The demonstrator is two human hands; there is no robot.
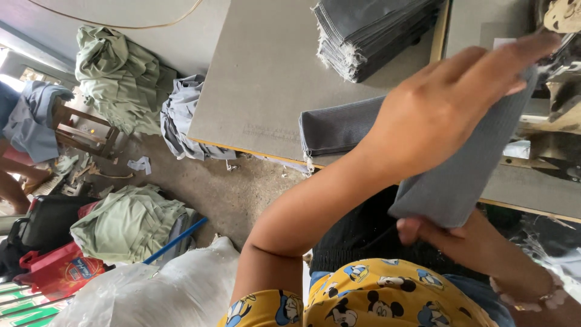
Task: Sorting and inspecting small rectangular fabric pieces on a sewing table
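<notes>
A grey fabric piece (460,181) hangs over the near edge of the table (266,79), in front of my body. My left hand (460,91) lies across its upper part, fingers stretched toward the right and gripping the cloth. My right hand (433,233), with a bead bracelet on the wrist, pinches the fabric's lower edge from beneath. A second folded grey piece (339,127) lies on the table just left of my left forearm.
A stack of dark grey cut pieces (375,30) sits at the table's far side. Machine parts (563,60) show at the right edge. On the floor lie green garment heaps (121,72) (127,224), a white sack (175,290), a red bag (60,269) and a wooden stool (85,130).
</notes>
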